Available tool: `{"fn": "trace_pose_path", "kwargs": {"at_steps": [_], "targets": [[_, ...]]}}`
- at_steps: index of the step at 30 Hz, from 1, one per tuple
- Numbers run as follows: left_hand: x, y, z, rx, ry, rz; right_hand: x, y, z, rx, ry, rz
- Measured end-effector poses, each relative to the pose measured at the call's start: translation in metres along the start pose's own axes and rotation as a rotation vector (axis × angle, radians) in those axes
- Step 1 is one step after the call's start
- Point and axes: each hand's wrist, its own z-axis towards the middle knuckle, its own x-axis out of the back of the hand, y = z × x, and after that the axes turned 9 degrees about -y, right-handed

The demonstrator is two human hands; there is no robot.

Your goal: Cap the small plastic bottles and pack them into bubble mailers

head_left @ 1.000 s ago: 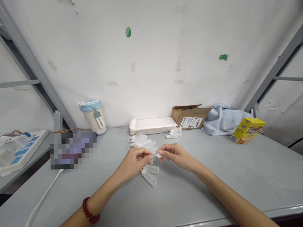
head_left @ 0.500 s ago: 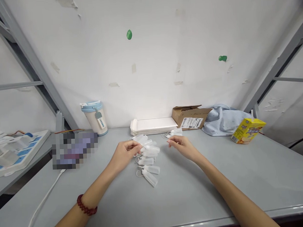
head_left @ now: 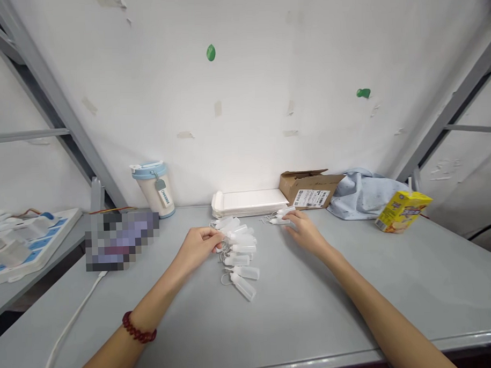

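Translucent nearest bottle point(head_left: 244, 288): long axis slanting, cap point(head_left: 234, 278) up-left; left hand point(head_left: 198, 249) pinched closed, right hand's point(head_left: 306, 233) grip unclear.

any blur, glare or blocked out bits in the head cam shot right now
In the head view, mosaic blocks hide a flat object at left; pale highlights run along the front edge of the grey tabletop; a soft shadow lies beside the right forearm; the small translucent bottles keep readable outlines; print on the shipping label is illegible.
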Motion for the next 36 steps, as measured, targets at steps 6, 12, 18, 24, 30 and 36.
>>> {"fn": "trace_pose_path", "kwargs": {"at_steps": [6, 12, 18, 24, 30, 36], "targets": [[-0.001, 0.001, 0.0, 0.016, -0.057, 0.033, -0.002, 0.003, 0.001, 0.014, -0.021, -0.057], [-0.001, 0.002, 0.0, 0.006, -0.016, 0.041, -0.004, 0.005, 0.001, 0.011, -0.042, -0.084], [-0.002, 0.003, 0.0, -0.014, -0.003, 0.034, -0.004, 0.003, 0.0, -0.015, -0.064, -0.098], [-0.004, 0.004, -0.002, -0.026, -0.026, 0.016, -0.007, -0.005, -0.003, -0.017, -0.113, -0.084], [-0.005, 0.002, -0.002, -0.048, -0.033, 0.02, -0.005, -0.013, -0.004, 0.004, -0.124, -0.013], [-0.006, 0.003, -0.003, -0.048, -0.025, 0.023, 0.006, -0.025, -0.003, 0.0, -0.089, 0.103]]}}
